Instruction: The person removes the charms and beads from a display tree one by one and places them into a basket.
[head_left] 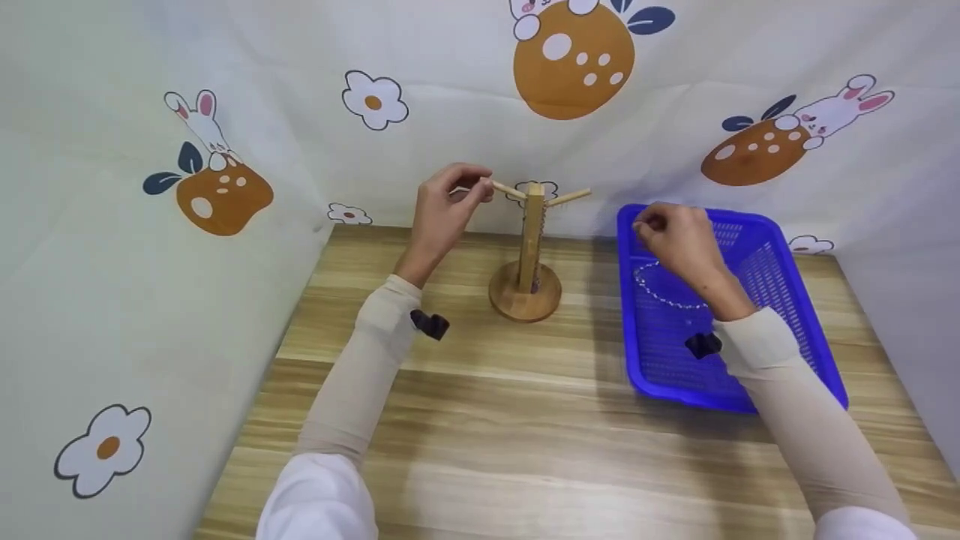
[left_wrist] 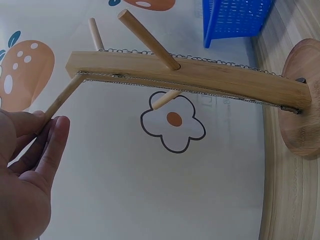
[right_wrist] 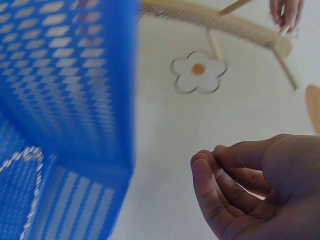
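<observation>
A wooden jewelry stand (head_left: 531, 247) rises from a round base, with pegs near its top and thin chains hanging along its post (left_wrist: 225, 77). My left hand (head_left: 446, 210) pinches the tip of the left upper peg (left_wrist: 64, 97) between thumb and fingers. Over the back left part of the blue basket (head_left: 652, 391), my right hand (head_left: 681, 236) is raised with thumb and fingertips together. The right wrist view shows nothing between them. A beaded silvery necklace (head_left: 664, 300) lies in the basket below that hand, partly hidden by it.
The basket stands to the right of the stand on a wood-grain table (head_left: 510, 427). Behind both hangs a pale cloth (head_left: 465, 112) printed with flowers, rabbits and oranges. It also covers the left and right sides.
</observation>
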